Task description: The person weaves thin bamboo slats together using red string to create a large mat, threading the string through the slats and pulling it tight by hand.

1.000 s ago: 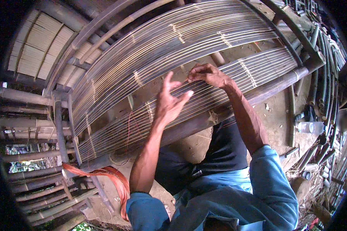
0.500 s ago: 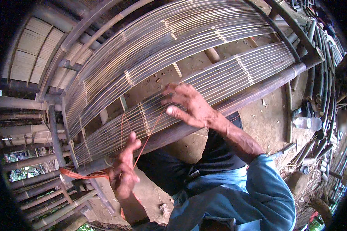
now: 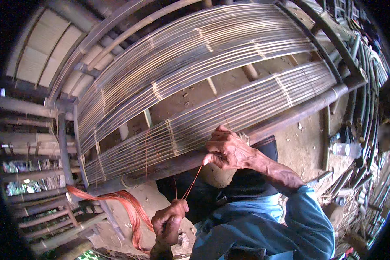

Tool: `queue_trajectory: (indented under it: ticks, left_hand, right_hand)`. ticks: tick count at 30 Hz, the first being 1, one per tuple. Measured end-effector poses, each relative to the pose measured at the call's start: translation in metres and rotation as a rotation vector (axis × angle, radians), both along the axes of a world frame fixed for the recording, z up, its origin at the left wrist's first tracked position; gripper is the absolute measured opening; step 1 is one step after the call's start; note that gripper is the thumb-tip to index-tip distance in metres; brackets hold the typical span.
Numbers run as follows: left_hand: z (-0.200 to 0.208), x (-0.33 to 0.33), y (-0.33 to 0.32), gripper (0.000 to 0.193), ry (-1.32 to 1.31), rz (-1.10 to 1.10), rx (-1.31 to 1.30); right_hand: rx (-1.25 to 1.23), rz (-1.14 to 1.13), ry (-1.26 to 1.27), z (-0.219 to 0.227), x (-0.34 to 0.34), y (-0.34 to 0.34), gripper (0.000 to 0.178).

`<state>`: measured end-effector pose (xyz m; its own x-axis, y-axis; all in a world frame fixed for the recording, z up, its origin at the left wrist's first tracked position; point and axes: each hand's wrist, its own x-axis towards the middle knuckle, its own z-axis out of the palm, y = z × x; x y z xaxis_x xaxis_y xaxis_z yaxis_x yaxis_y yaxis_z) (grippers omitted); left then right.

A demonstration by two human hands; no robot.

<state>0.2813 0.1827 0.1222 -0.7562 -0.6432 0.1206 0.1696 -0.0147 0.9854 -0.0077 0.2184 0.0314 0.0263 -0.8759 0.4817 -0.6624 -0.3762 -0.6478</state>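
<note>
An orange-red string (image 3: 194,183) runs taut between my two hands. My left hand (image 3: 171,223), low in front of my body, is closed in a fist around its lower end. Higher up, my right hand (image 3: 227,149) pinches the upper end between thumb and fingers, close to the front bamboo pole (image 3: 177,167). Beyond the hands lies a bench-like bamboo frame with a slatted surface (image 3: 212,115) of thin split strips. Another length of the string (image 3: 146,147) hangs over the near slats. A loose bundle of the same orange-red strands (image 3: 132,208) drapes off the pole's left end.
A wall of horizontal bamboo poles (image 3: 41,175) stands on the left. To the right, long bamboo poles (image 3: 355,82) lie stacked beside a clear plastic container (image 3: 342,149). Cut bamboo pieces (image 3: 346,180) and debris litter the dirt floor. My legs are under the front pole.
My left hand has dropped lower and closed around the string. My right hand has drawn back from above the slats toward the front pole, now pinching. The strand bundle shows more fully.
</note>
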Motion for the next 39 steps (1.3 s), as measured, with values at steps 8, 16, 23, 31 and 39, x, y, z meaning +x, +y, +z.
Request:
queue_trajectory:
  ticks: [8, 16, 23, 31, 39]
  left_hand:
    - [-0.066, 0.052, 0.013, 0.035, -0.457, 0.479, 0.182]
    - [-0.127, 0.154, 0.010, 0.013, -0.620, 0.626, 0.151]
    - [-0.145, 0.157, -0.029, 0.012, -0.566, 0.564, -0.080]
    - [-0.151, 0.215, -0.084, 0.033, -0.656, 0.670, -0.251]
    - [-0.143, 0.213, -0.119, 0.026, -0.571, 0.707, -0.292]
  right_hand:
    - [0.009, -0.170, 0.208, -0.030, -0.030, -0.110, 0.030]
    - [0.364, 0.239, 0.378, -0.062, -0.053, -0.209, 0.016]
    - [0.315, 0.051, 0.232, -0.089, -0.063, -0.239, 0.021]
    - [0.443, 0.269, -0.237, -0.040, -0.024, -0.212, 0.014]
    - [0.659, -0.136, -0.197, -0.043, -0.007, -0.196, 0.022]
